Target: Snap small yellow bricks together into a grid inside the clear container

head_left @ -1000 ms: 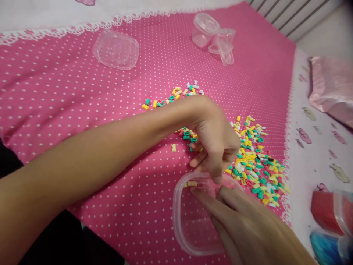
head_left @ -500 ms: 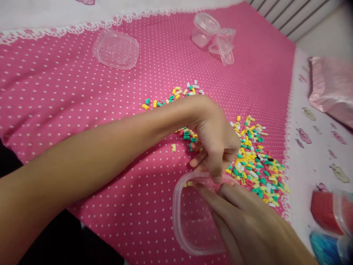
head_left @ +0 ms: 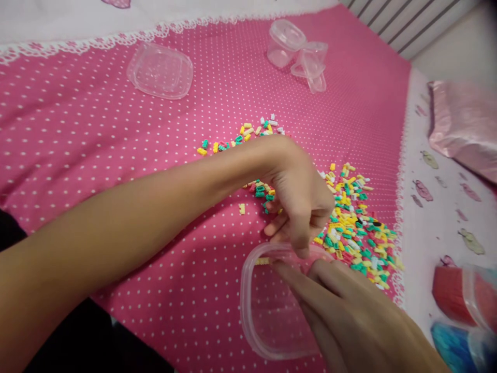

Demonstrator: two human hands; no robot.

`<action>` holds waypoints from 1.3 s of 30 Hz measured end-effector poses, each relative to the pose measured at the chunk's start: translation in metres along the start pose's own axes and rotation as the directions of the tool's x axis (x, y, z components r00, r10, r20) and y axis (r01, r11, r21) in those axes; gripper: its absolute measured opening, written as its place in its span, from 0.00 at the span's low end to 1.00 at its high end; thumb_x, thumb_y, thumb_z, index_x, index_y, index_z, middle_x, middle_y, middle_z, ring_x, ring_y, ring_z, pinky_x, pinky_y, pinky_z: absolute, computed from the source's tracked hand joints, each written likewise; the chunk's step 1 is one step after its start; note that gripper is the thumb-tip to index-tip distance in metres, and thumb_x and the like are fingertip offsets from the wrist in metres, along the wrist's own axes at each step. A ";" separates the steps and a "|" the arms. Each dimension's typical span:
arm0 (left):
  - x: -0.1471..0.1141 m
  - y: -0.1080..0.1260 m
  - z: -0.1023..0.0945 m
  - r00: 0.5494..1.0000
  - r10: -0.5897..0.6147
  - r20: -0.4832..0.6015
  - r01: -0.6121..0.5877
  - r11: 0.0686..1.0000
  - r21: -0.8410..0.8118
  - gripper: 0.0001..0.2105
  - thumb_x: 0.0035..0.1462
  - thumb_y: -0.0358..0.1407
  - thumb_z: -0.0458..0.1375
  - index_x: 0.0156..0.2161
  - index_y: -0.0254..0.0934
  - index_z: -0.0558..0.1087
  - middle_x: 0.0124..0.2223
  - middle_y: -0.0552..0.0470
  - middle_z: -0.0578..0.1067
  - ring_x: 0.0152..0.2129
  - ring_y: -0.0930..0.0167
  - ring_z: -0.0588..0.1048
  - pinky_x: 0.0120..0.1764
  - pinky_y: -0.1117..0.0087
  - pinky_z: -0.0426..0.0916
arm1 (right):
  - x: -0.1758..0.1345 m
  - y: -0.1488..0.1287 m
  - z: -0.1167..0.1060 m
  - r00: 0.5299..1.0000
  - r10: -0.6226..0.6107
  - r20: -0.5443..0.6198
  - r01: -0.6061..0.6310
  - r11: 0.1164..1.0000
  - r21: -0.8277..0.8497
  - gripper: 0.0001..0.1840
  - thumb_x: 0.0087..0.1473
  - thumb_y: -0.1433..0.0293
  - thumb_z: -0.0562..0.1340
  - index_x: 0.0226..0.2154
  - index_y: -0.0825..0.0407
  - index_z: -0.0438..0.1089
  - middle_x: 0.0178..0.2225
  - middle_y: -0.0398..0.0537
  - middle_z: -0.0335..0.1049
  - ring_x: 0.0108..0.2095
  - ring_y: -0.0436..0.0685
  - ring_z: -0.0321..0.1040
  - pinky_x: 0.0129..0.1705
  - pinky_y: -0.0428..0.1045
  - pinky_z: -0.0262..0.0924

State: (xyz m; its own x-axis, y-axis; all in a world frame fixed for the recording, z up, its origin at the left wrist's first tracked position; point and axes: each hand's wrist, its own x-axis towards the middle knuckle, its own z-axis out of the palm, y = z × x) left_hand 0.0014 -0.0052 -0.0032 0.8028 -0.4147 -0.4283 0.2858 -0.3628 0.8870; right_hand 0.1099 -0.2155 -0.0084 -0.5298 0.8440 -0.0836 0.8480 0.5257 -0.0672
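Observation:
My left hand (head_left: 298, 199) bends down over the far rim of a clear plastic container (head_left: 252, 339). Its fingers are curled, and its thumb points down close to the right fingertips; whatever it grips is hidden. My right hand (head_left: 345, 311) reaches over the container from the lower right, fingers pressed together. At its index fingertip sticks out a short row of pale yellow toy building bricks (head_left: 262, 261), seen at the container's far side. A large pile of small toy bricks (head_left: 349, 228) in yellow, green, white and red lies beyond my hands.
More bricks (head_left: 248, 132) lie scattered behind my left forearm, and one pale yellow brick (head_left: 242, 209) lies in front of it. A clear lid (head_left: 161, 72) and small clear tubs (head_left: 285, 46) stand farther back. At right are a red-filled container (head_left: 448, 292), a blue-filled one (head_left: 450, 344) and a shiny pink pouch (head_left: 466, 127).
The whole view has shifted slightly, so things appear a little farther left. The pale yellow row has turned slightly at the right fingertip. Both hands keep nearly the same pose.

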 end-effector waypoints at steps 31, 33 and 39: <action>0.002 -0.010 -0.003 0.999 -0.043 -0.022 0.040 0.989 -0.139 0.17 0.48 0.46 0.72 0.31 0.37 0.72 0.23 0.57 0.75 0.19 0.75 0.74 0.26 0.76 0.69 | 0.009 0.118 0.037 0.584 0.770 -0.258 -0.551 0.609 0.570 0.13 0.53 0.76 0.65 0.41 0.48 0.79 0.40 0.47 0.80 0.40 0.57 0.75 0.49 0.56 0.63; 0.002 -0.009 -0.003 0.998 -0.050 -0.030 0.045 0.988 -0.150 0.17 0.48 0.46 0.72 0.31 0.37 0.72 0.23 0.57 0.75 0.19 0.75 0.74 0.26 0.76 0.68 | 0.008 0.118 0.037 0.595 0.762 -0.254 -0.552 0.618 0.560 0.14 0.53 0.77 0.65 0.42 0.48 0.79 0.40 0.47 0.79 0.40 0.57 0.74 0.48 0.55 0.62; 0.003 -0.006 -0.003 0.998 -0.051 -0.045 0.044 0.988 -0.150 0.18 0.48 0.47 0.72 0.30 0.37 0.72 0.23 0.58 0.75 0.19 0.75 0.73 0.25 0.76 0.67 | 0.007 0.113 0.032 0.587 0.762 -0.275 -0.598 0.636 0.488 0.16 0.56 0.76 0.61 0.43 0.47 0.79 0.37 0.47 0.74 0.40 0.57 0.69 0.47 0.55 0.60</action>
State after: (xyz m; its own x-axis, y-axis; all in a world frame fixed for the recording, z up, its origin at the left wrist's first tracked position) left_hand 0.0038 -0.0019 -0.0091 0.8099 -0.3574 -0.4651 0.3961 -0.2517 0.8831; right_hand 0.2015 -0.1532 -0.0485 0.3384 0.9250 0.1726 0.8500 -0.2218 -0.4778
